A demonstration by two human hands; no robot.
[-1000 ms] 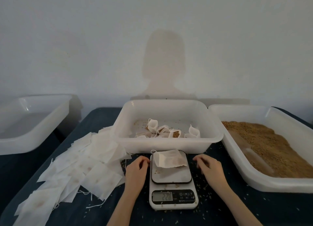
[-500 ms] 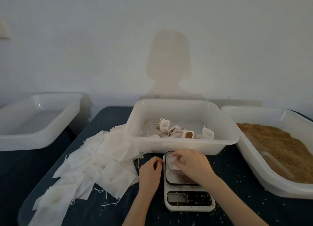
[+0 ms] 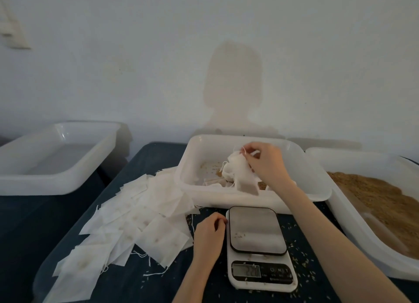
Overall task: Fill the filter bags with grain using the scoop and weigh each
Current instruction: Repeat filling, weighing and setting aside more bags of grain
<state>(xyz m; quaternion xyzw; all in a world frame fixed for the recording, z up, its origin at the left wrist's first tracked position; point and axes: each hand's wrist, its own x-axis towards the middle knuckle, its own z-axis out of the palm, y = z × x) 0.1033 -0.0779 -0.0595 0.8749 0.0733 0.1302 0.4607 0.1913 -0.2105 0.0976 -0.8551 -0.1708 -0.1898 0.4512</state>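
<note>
Right hand (image 3: 266, 164) pinches a white filter bag (image 3: 241, 174) at its top, holding it over the middle tub (image 3: 249, 197), just left of and below the fingers. Left hand (image 3: 209, 233) rests loosely curled on the table beside the scale (image 3: 258, 246), holding nothing, with the pile of empty bags (image 3: 136, 216) to its left.

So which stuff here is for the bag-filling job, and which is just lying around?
For the job:
- filled bag in the right hand
- scale
- grain tub
- middle tub of filled bags
- empty bags

Just lying about:
- empty tub
- spilled grains
- left hand, resting
</note>
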